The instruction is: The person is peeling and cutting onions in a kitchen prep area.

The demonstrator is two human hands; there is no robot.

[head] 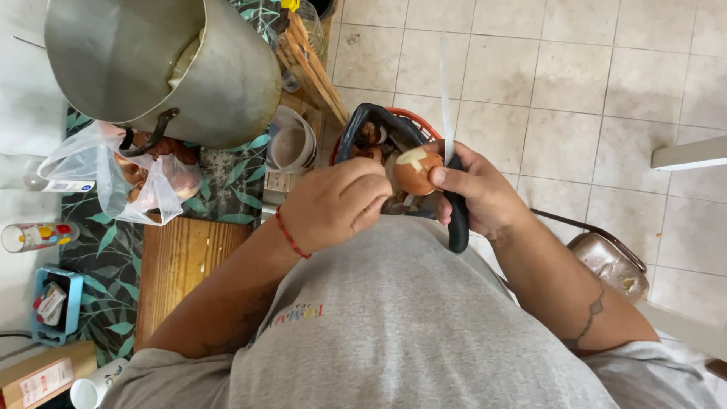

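A: Containers?
B: One big steel pot (163,64) upper left, tipped toward the camera, something pale inside. One clear plastic bag (125,178) below it, holding brown onions; count unclear. One red-rimmed bin with a black liner (375,125) on the tiled floor, brown peelings in it. One white cup (291,144) beside the table edge, brownish contents.
A: Hands?
B: Left hand (337,204) curled around one onion (415,171), fingers pressed to its skin. Right hand (481,189) closed on a black-handled knife (454,182), blade pointing up, thumb on the onion. Onion sits between both hands, above the bin, a pale patch already bare.
A: Packages?
B: One printed can (34,236) lying at far left. One blue tray (53,303) with small packets. One brown carton with a white label (42,379) at the bottom left corner.
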